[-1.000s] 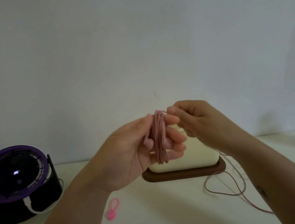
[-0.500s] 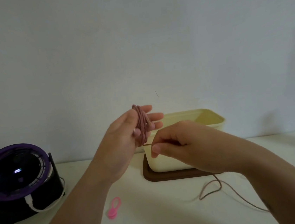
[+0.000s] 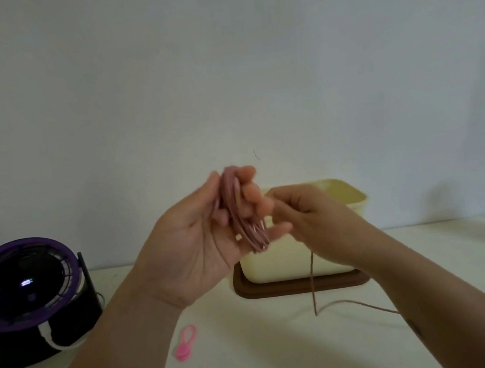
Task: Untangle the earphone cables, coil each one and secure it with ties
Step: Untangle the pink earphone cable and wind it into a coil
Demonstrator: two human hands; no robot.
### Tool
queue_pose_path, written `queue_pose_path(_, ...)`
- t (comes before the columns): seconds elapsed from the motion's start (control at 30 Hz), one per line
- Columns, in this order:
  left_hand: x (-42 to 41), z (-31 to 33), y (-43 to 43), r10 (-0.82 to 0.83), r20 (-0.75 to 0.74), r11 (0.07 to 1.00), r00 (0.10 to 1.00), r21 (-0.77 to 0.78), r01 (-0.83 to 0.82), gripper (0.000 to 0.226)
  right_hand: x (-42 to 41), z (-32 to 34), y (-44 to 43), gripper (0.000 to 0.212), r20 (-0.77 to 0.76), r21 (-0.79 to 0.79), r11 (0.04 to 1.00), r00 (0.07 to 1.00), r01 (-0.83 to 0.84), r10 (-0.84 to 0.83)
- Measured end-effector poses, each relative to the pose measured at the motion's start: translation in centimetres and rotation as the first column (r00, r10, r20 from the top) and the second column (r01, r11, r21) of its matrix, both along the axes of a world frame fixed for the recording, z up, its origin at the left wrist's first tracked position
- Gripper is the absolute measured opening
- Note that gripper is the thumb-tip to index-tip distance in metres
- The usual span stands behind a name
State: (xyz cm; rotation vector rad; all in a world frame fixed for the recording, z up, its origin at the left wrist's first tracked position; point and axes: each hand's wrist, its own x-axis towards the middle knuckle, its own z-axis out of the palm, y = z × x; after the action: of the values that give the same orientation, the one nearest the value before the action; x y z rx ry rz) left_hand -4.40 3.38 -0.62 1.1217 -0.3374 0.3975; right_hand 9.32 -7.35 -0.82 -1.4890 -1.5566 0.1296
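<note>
Dusty-pink earphone cable [image 3: 255,238] sits wound in several long loops around the fingers of the left hand [image 3: 193,244], held up above the desk, with the thumb pinning the bundle against them. Just beside it, the right hand [image 3: 315,221] has its fingers curled, pinching the loose tail, which hangs to the white desk [image 3: 255,364] and trails off rightward. The step looks like winding: each new turn should lie flat beside the others under light, even tension, the left thumb clamped so no loop slips. A small pink silicone tie [image 3: 186,346] lies on the desk below the left wrist. Behind stands a cream plastic box [image 3: 304,261] on a brown tray [image 3: 301,287], and a purple-rimmed fan [image 3: 26,284] is at far left.
</note>
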Motion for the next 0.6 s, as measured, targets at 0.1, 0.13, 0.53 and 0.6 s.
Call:
queue_pose_path(0.1,0.3,0.3,-0.1,0.203,0.016,0.960,0.979,-0.197,-0.196,0.041,-0.5,-0.7,0.2,0.027,0.136,-0.218,0.976,0.990,-0.010,0.041)
queue_pose_path(0.13,0.4,0.3,-0.2,0.359,0.001,0.922,0.933,-0.158,-0.354,0.041,-0.7,-0.8,0.1,0.025,0.173,-0.275,0.961,0.983,-0.013,0.063)
queue_pose_path(0.53,0.8,-1.6,-0.3,0.501,-0.107,0.727,0.859,0.591,-0.350,0.040,-0.2,2.2,-2.0,0.026,0.069,0.103,0.990,0.993,0.092,-0.100)
queue_pose_path(0.6,0.5,-1.4,-0.6,0.393,-0.164,0.820,0.905,0.508,-0.264,0.038,0.3,1.6,-1.4,0.027,0.013,0.108,0.990,0.996,0.090,-0.092)
